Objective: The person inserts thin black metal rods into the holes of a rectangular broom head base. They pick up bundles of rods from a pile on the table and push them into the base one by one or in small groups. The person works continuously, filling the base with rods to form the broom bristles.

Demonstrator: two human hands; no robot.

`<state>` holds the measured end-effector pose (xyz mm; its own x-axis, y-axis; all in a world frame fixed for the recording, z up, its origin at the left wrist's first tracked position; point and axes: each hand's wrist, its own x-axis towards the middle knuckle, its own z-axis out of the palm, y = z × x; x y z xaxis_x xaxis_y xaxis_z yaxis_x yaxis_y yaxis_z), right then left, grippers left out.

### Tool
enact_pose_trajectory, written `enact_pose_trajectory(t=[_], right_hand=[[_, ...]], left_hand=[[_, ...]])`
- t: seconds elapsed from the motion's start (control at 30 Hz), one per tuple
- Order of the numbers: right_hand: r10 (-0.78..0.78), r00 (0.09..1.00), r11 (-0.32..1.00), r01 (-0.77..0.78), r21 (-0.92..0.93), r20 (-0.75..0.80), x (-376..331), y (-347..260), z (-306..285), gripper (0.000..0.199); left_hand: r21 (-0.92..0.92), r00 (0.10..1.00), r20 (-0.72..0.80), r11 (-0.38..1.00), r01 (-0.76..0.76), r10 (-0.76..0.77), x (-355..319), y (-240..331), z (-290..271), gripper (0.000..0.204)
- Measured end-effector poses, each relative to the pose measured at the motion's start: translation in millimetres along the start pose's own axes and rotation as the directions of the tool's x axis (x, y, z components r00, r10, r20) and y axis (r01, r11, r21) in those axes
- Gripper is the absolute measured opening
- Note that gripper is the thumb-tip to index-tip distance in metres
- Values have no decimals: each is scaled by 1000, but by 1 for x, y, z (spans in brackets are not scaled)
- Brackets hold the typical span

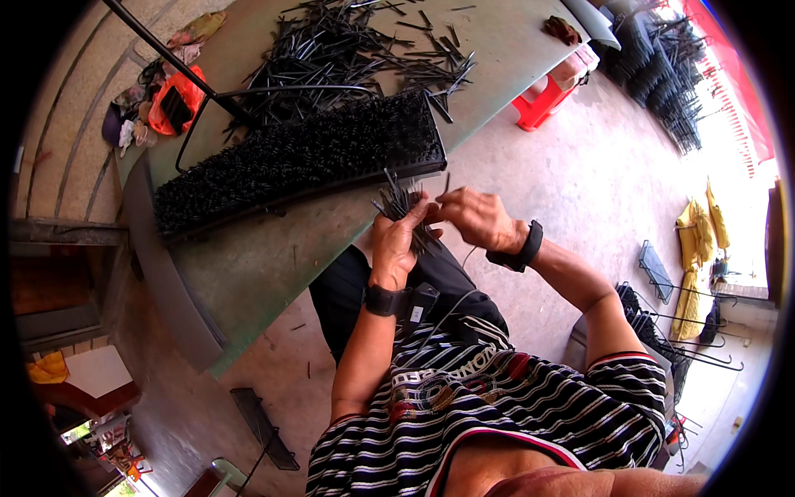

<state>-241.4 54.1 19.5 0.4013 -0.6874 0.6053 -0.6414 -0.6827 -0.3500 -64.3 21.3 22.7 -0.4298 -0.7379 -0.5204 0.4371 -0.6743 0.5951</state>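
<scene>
Black tray [248,178] packed with upright pins lies on the green table [273,265], loose pins [348,45] heaped behind it. Just beside its right end, the left hand [396,240] clasps a bundle of pins [404,203], while the right hand [476,217] pinches 1 pin at the bundle's top.

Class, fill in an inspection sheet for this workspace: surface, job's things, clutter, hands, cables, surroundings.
Surface: grey-green table top, worn.
Job's things: bundle of thin black sticks; long black bristly tray; loose pile of black sticks.
Clutter: orange bag and rags at the table's far end.
Hands: left hand grips the bundle; right hand pinches one stick.
Cables: thin wire over the lap.
Surroundings: concrete floor, red plastic stool.
</scene>
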Motion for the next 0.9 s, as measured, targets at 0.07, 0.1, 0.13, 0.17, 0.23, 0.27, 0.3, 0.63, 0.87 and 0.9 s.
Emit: enact_pose_trajectory(t=[0.07,0.1,0.13,0.17,0.23,0.27,0.3,0.63,0.87,0.9], right_hand=[[280,926,958,-252,137,-252,13,-3,-1,26],[418,861,908,-390,152,-288,22,-6,-7,20],[472,796,880,-402,254,-378,30,-4,-5,19],[527,716,847,-397,353,-458,38,0,-3,19],[487,727,873,-386,299,-484,47,6,-4,18],[466,734,885,-378,271,-494,51,8,-5,17],[460,738,888,-376,266,-493,52,11,-3,17],[401,802,914,-381,139,-442,57,22,9,13],[342,842,936,-342,77,-416,59,26,7,13],[350,839,934,-344,91,-417,60,25,6,13]], left_hand=[[6,998,55,1000,-31,31,-1,0,-1,22],[8,995,87,999,-43,42,-2,0,-2,24],[-23,993,110,999,-36,38,-2,-1,-2,26],[-53,990,136,998,-28,35,-1,-2,-3,29],[-94,988,150,995,-17,31,-1,-3,-3,31],[-107,990,138,994,-17,31,-1,-3,-2,31],[-120,992,126,993,-17,32,-1,-3,-2,32],[-63,998,58,998,-13,17,0,0,-9,29],[-25,995,80,998,-56,58,-1,-2,-12,23],[-2,993,93,997,-75,75,0,-2,-13,23]])
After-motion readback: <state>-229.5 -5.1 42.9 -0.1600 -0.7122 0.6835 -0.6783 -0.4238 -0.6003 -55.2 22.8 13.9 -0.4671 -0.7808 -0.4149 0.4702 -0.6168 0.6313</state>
